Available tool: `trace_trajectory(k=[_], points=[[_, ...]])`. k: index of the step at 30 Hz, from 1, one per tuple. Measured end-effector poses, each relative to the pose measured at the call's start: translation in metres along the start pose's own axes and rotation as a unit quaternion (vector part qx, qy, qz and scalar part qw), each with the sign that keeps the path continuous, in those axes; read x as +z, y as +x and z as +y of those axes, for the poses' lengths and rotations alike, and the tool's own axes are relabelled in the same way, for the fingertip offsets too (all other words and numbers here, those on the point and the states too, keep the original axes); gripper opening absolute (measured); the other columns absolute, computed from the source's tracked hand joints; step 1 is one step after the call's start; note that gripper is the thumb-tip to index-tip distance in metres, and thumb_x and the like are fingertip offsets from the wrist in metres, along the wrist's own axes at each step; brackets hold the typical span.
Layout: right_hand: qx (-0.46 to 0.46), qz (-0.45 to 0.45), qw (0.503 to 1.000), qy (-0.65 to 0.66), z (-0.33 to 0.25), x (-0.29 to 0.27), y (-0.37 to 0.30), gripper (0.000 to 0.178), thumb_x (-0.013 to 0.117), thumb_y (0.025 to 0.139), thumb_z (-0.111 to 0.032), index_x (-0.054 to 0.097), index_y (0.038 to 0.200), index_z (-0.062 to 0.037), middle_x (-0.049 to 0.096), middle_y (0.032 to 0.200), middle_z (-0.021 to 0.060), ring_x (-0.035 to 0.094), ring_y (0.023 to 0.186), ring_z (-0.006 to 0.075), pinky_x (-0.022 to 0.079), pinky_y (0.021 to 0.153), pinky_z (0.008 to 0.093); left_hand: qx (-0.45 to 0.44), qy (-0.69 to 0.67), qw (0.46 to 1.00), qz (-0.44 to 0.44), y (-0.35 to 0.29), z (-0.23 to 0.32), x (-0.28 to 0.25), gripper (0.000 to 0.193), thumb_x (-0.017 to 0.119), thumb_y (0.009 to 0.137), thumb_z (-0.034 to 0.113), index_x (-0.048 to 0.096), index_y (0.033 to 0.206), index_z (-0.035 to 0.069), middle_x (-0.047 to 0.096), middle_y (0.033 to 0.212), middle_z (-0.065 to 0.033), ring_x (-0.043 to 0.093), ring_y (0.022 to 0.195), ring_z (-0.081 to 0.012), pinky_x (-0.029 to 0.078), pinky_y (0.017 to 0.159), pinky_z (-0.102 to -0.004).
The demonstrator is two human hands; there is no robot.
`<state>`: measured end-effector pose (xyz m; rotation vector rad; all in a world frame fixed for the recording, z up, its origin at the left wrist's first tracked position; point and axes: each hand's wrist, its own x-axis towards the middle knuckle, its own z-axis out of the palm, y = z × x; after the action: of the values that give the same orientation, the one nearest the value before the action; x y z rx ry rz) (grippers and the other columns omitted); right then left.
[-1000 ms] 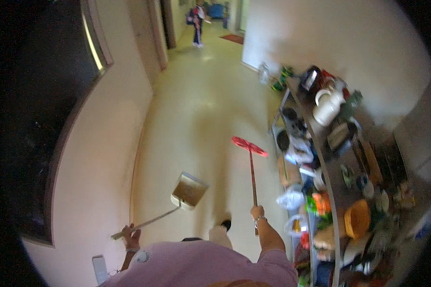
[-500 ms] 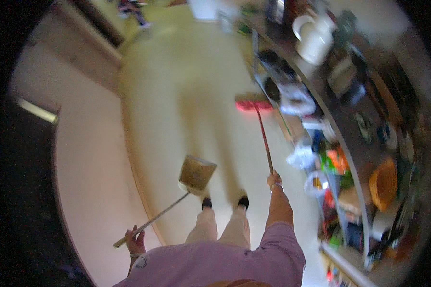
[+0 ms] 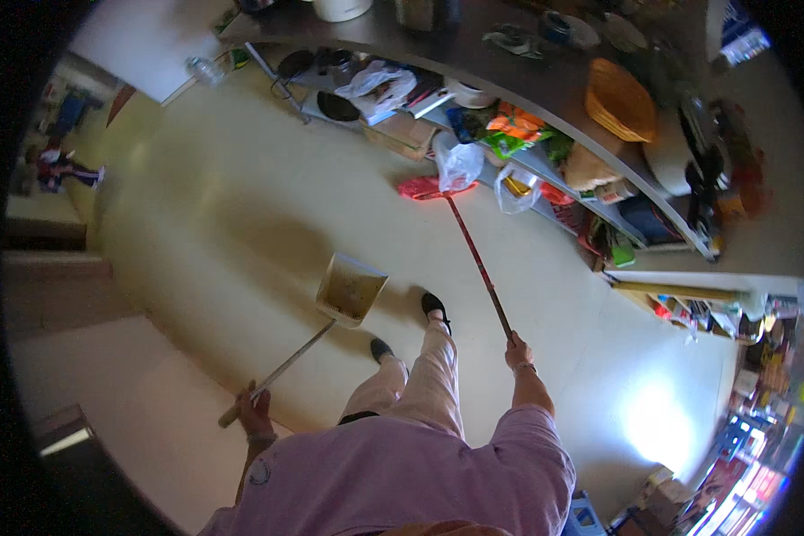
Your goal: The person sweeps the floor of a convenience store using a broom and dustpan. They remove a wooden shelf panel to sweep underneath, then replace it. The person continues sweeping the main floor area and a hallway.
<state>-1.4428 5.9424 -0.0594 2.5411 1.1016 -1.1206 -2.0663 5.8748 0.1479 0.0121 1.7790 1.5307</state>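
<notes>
My left hand (image 3: 255, 409) is closed round the pale handle of a long-handled dustpan (image 3: 352, 290). The pan hangs or rests low in front of my feet, its open face upward, with some dirt marks inside; whether it touches the floor I cannot tell. My right hand (image 3: 517, 351), arm stretched forward, grips the dark upper end of a broom (image 3: 473, 248) with a red stick. Its red head lies at the floor by the lower shelf, beside a white plastic bag (image 3: 458, 163) that partly overlaps it.
A steel counter with a lower shelf (image 3: 533, 161) curves along the front and right, holding bags, a cardboard box (image 3: 400, 134) and an orange basket (image 3: 620, 100). A pale wall (image 3: 143, 393) stands at left. Another person (image 3: 58, 170) is far left. Stacked goods fill the lower right.
My view and body have turned right, and one foot has stepped forward. The broom head now sits by the white bag under the shelf. Both hands keep their holds.
</notes>
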Motion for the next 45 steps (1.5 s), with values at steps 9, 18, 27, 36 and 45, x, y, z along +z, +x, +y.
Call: trace_trajectory(k=[9, 18, 27, 36, 45], points=[[0.036, 0.004, 0.997, 0.062, 0.077, -0.011, -0.043, 0.03, 0.046, 0.091, -0.036, 0.057, 0.116, -0.0233, 0.065, 0.101, 0.0177, 0.062, 0.095, 0.0387, 0.05, 0.079, 0.0476, -0.002, 0.048, 0.989, -0.139, 0.031, -0.021, 0.071, 0.023, 0.059, 0.093, 0.026, 0.052, 0.108, 0.011, 0.057, 0.112, -0.0054, 0.057, 0.092, -0.0176, 0.053, 0.088, -0.0349], [0.039, -0.141, 0.914, 0.377, 0.029, -0.025, -0.148, 0.015, 0.047, 0.094, -0.023, 0.054, 0.093, -0.0097, 0.044, 0.053, 0.001, 0.043, 0.035, 0.0147, 0.037, 0.03, 0.0313, -0.018, 0.08, 0.974, -0.212, 0.076, -0.079, 0.142, 0.024, 0.072, 0.084, 0.026, 0.054, 0.094, 0.013, 0.054, 0.089, 0.0018, 0.054, 0.077, -0.0122, 0.051, 0.083, -0.0344], [0.038, -0.067, 0.945, 0.318, 0.046, -0.117, -0.181, 0.017, 0.047, 0.096, -0.026, 0.055, 0.104, -0.0135, 0.042, 0.054, -0.0013, 0.039, 0.035, 0.0104, 0.034, 0.029, 0.0281, -0.008, 0.129, 0.952, -0.278, 0.093, -0.106, 0.201, 0.022, 0.07, 0.086, 0.03, 0.056, 0.096, 0.015, 0.055, 0.099, 0.0038, 0.051, 0.097, -0.0127, 0.047, 0.088, -0.042], [-0.022, -0.166, 0.9, 0.402, 0.078, -0.069, -0.024, 0.015, 0.069, 0.072, -0.026, 0.061, 0.072, -0.0136, 0.056, 0.059, 0.0018, 0.053, 0.051, 0.0185, 0.044, 0.047, 0.036, 0.027, 0.198, 0.935, -0.293, 0.083, -0.111, 0.257, 0.03, 0.068, 0.086, 0.03, 0.055, 0.104, 0.011, 0.056, 0.097, -0.0008, 0.054, 0.086, -0.0172, 0.051, 0.083, -0.0462], [-0.061, -0.31, 0.892, 0.323, -0.026, -0.087, -0.22, 0.02, 0.043, 0.097, -0.023, 0.043, 0.08, -0.0132, 0.046, 0.058, 0.0009, 0.045, 0.041, 0.0098, 0.041, 0.037, 0.0262, 0.072, 0.324, 0.902, -0.277, 0.089, -0.111, 0.29, 0.044, 0.07, 0.081, 0.045, 0.058, 0.103, 0.01, 0.058, 0.097, -0.0008, 0.056, 0.082, -0.0159, 0.053, 0.068, -0.0344]])
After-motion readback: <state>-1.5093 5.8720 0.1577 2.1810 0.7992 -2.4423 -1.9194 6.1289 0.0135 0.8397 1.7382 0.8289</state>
